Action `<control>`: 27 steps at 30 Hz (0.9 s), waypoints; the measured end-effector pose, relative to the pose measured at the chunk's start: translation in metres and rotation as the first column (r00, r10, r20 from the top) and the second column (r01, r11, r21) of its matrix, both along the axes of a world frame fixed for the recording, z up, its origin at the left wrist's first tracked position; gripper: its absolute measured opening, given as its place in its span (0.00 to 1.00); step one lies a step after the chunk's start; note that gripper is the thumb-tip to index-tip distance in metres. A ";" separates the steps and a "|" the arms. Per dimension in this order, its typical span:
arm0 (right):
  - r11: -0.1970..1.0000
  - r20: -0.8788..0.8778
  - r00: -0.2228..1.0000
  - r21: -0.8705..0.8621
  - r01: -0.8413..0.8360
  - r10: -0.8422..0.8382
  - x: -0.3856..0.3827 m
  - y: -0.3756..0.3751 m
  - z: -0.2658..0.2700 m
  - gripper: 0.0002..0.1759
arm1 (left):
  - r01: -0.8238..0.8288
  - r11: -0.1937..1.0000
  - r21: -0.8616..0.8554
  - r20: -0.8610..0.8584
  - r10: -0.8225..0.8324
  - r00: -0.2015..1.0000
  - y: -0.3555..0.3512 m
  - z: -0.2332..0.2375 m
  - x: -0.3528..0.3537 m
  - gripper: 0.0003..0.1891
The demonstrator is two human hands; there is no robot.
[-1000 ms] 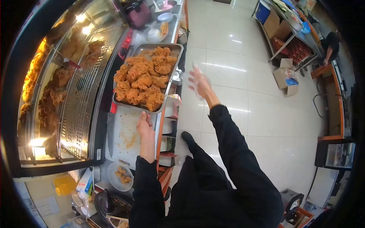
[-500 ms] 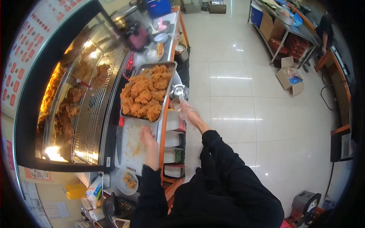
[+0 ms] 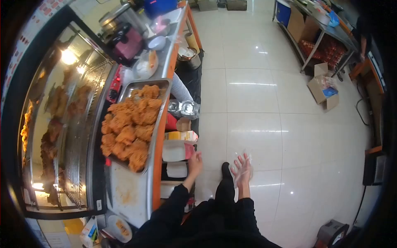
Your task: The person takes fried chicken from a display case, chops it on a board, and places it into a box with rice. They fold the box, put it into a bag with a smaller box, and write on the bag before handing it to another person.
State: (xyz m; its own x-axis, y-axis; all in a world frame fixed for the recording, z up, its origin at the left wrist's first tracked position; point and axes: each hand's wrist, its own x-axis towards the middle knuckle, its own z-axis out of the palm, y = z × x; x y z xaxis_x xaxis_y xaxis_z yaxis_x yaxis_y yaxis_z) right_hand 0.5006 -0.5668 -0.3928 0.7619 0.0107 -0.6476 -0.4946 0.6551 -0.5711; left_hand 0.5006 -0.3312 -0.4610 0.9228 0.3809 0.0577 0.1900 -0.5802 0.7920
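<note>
My left hand (image 3: 195, 163) is bare, its fingers slightly bent and apart. The fingertips are right at the pink end of a white paper box (image 3: 175, 151) on the shelf below the counter. Over the floor to the right, my right hand (image 3: 242, 168) wears a loose clear plastic glove; its fingers are spread, with nothing in them. A metal tray (image 3: 166, 89) heaped with fried chicken (image 3: 130, 124) sits on the counter, left of both hands.
A lit glass warming cabinet (image 3: 68, 120) lines the left side. Stacked cups (image 3: 180, 89) and clear lids (image 3: 188, 108) are beside the counter edge. An opened carton (image 3: 324, 89) lies on the tiled floor at right, near a steel table (image 3: 326, 35).
My left hand has moved right, from over the counter to the boxes. My right hand has drawn back from the clear lids to above the floor. The view has shifted.
</note>
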 end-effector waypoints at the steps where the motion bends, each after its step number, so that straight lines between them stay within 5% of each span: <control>1: 0.999 -0.042 0.999 -0.039 0.008 -0.010 0.013 -0.004 -0.018 0.38 | 0.022 0.996 0.084 -0.017 -0.020 1.000 0.018 -0.015 0.036 0.10; 4: 0.915 -0.039 0.966 -0.312 -0.256 0.257 0.050 -0.010 -0.111 0.34 | 0.211 0.941 0.265 -0.364 -0.105 0.926 0.111 -0.092 0.126 0.15; 5: 0.798 0.030 0.934 -0.531 -0.287 0.356 0.066 -0.007 -0.151 0.32 | 0.304 0.917 0.258 -0.489 -0.147 0.860 0.146 -0.102 0.155 0.16; 7: 0.459 0.100 0.817 -0.862 -0.213 0.567 0.101 0.010 -0.226 0.28 | 0.434 0.803 0.408 -0.751 0.026 0.660 0.195 -0.108 0.191 0.20; 9: 0.397 0.187 0.723 -0.908 -0.131 0.666 0.143 0.037 -0.270 0.25 | 0.572 0.709 0.414 -0.875 0.135 0.465 0.269 -0.151 0.199 0.26; 13: 0.224 0.138 0.418 -0.961 -0.164 0.898 0.227 0.118 -0.325 0.20 | 0.201 0.978 0.049 -0.955 -0.013 0.297 0.327 -0.182 0.188 0.35; 15: 0.085 0.054 0.152 -0.976 -0.201 0.987 0.256 0.174 -0.349 0.19 | 0.039 0.988 -0.151 -0.943 -0.156 0.294 0.301 -0.169 0.199 0.42; 17: 0.168 0.172 -0.066 -0.984 -0.055 0.983 0.259 0.232 -0.376 0.18 | -0.159 0.930 -0.333 -0.905 -0.267 0.331 0.285 -0.182 0.201 0.50; 20: -0.106 -0.115 -0.247 -0.993 0.051 0.962 0.244 0.307 -0.402 0.17 | -0.249 0.888 -0.386 -0.873 -0.266 0.408 0.311 -0.242 0.192 0.56; 23: -0.292 -0.307 -0.301 -0.952 0.096 0.903 0.238 0.323 -0.391 0.19 | 0.004 0.998 0.070 -0.874 0.060 0.483 0.411 -0.365 0.153 0.57; 25: -0.354 -0.390 -0.270 -0.919 0.171 0.881 0.228 0.332 -0.398 0.20 | 0.052 0.997 0.062 -0.878 0.029 0.478 0.380 -0.326 0.164 0.53; 27: -0.392 -0.434 -0.192 -0.893 0.222 0.880 0.216 0.351 -0.424 0.22 | -0.079 0.996 -0.043 -0.960 -0.019 0.278 0.337 -0.240 0.192 0.48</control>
State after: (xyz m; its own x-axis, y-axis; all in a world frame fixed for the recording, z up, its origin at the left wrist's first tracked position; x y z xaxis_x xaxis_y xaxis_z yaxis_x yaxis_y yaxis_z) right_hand 0.7167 -0.2156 -0.8171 0.4748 0.8400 -0.2625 0.7865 -0.5388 -0.3018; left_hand 0.6924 0.0053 -0.7012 0.2820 0.3665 -0.8867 0.8570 -0.5117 0.0610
